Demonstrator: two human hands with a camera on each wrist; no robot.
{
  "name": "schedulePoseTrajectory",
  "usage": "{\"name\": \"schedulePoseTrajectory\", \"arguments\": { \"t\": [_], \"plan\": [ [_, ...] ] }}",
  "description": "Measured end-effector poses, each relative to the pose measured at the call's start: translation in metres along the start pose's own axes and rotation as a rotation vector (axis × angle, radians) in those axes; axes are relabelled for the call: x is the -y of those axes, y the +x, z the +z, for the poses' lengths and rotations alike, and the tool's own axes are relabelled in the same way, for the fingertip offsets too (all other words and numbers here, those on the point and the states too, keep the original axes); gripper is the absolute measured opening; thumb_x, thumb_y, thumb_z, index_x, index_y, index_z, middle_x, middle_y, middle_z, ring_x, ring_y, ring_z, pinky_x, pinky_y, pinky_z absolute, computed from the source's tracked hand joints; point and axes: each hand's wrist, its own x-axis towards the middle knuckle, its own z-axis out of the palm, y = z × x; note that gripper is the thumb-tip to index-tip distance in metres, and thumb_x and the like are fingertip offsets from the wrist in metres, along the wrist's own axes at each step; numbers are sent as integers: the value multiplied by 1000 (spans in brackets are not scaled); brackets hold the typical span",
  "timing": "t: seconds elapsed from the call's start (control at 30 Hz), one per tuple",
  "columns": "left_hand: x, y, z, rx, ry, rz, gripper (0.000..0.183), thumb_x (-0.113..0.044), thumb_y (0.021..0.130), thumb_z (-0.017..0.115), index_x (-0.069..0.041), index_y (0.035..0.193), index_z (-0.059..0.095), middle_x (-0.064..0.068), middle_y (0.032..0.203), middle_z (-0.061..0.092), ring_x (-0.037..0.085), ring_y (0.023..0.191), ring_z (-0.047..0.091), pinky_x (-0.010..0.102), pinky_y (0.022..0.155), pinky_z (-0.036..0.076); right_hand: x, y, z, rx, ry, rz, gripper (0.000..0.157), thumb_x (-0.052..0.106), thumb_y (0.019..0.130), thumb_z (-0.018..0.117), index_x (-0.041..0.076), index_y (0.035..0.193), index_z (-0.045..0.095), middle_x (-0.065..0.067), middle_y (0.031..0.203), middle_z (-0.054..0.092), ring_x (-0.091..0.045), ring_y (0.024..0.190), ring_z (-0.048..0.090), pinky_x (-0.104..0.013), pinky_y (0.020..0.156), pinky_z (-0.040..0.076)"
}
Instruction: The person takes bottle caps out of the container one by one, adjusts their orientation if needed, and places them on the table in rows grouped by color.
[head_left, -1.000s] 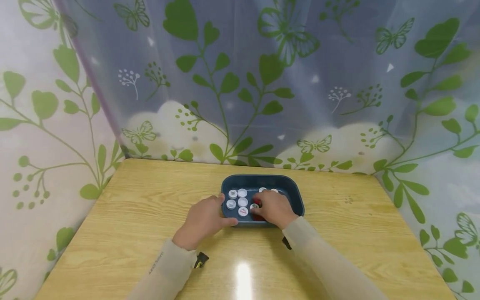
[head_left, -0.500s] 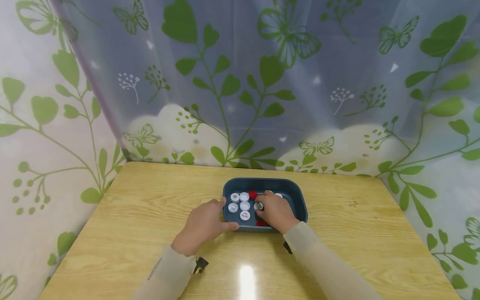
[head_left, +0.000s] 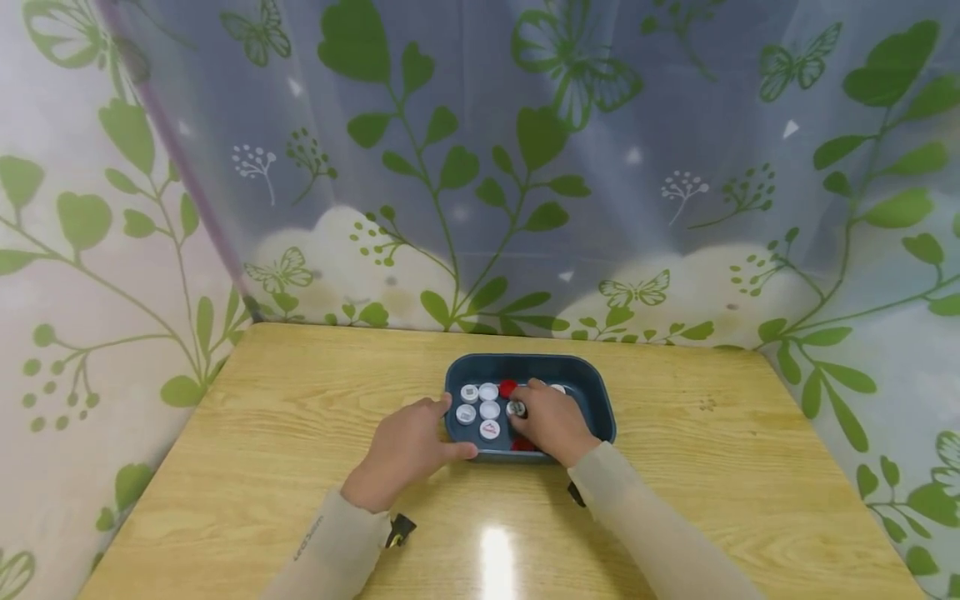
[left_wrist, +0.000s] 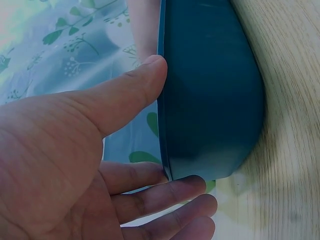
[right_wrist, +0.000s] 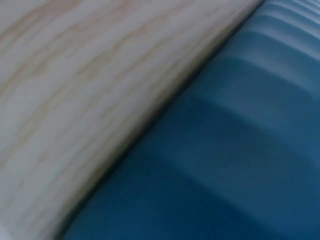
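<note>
On the wooden table [head_left: 300, 400] stands a dark blue tray [head_left: 540, 367], and I read it as a clock whose twelve is at the far side. The left hand [head_left: 405, 446] is at the corner between seven and nine o'clock; its fingers are spread, the thumb touching the rim and the other fingers by the end wall. The right hand [head_left: 555, 421] comes in from about five o'clock and pinches, between thumb and forefinger, a dark-marked cap [head_left: 516, 408], just toward nine from the centre. Five white caps [head_left: 489, 410] lie near nine o'clock. One red piece [head_left: 507, 388] is at eleven, another red piece [head_left: 522, 445] at six, and a white item [head_left: 558, 388], partly hidden, at one.
</note>
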Motion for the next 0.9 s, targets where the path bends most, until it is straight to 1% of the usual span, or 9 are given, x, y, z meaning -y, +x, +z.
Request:
{"name": "schedulePoseTrajectory", "arguments": {
  "t": [0.13,0.2,0.27,0.47,0.57,0.63,0.73,0.83,0.9],
  "plan": [
    [-1,1,1,10,2,1,93,-61,81,82,-8,152,53,18,143,60,33,107,69,41,71,56,2,-6,-9,-53,34,3,23,28,92,80,13,108,73,0,95,63,-15,77,59,-38,71,55],
    [-2,1,1,11,11,10,92,-62,81,81,-9,152,53,18,143,61,36,119,65,44,80,58,6,-14,-18,-82,65,4,22,30,92,79,15,107,72,3,94,62,-12,75,56,-34,69,53],
    [-3,1,1,10,12,18,92,-61,81,81,-9,152,53,18,143,61,37,122,64,47,84,58,14,-25,-27,-113,96,-8,23,32,92,79,17,108,71,6,94,61,-8,72,53,-30,66,50],
    [-5,-4,0,0,9,28,88,-56,85,80,-3,151,52,19,141,62,37,123,64,50,89,57,49,-75,-44,-196,152,-153,22,32,89,81,18,101,68,11,89,58,-3,70,49,-21,59,45],
    [-4,-7,1,-33,-7,26,72,-45,92,77,-1,146,57,15,130,69,29,113,68,46,88,58,67,-99,-38,-87,158,-214,20,34,90,78,21,98,66,14,88,58,-2,75,51,-20,64,48],
    [-3,-7,0,-68,-21,26,58,-35,96,74,-1,141,62,9,111,74,22,96,69,40,78,58,77,-110,-31,43,180,-244,17,35,92,76,22,99,67,16,87,58,-1,77,52,-22,69,51],
    [-2,-6,0,-123,-31,39,45,-25,97,73,-3,136,67,-1,87,69,13,76,60,32,63,50,85,-115,-17,244,172,-264,19,40,94,74,23,102,70,18,86,57,1,75,51,-21,69,50],
    [-1,-4,-1,-145,-38,61,43,-24,96,74,-4,134,69,-3,86,69,11,73,59,30,61,49,89,-114,-4,346,152,-287,19,39,93,76,23,103,72,18,83,56,2,70,49,-18,66,48],
    [-1,-2,-1,-141,-36,71,44,-26,96,74,-5,134,69,-2,94,73,11,78,62,31,64,51,90,-112,2,352,131,-306,18,37,92,77,22,102,73,18,81,55,2,68,48,-17,64,46]
  ]
}}
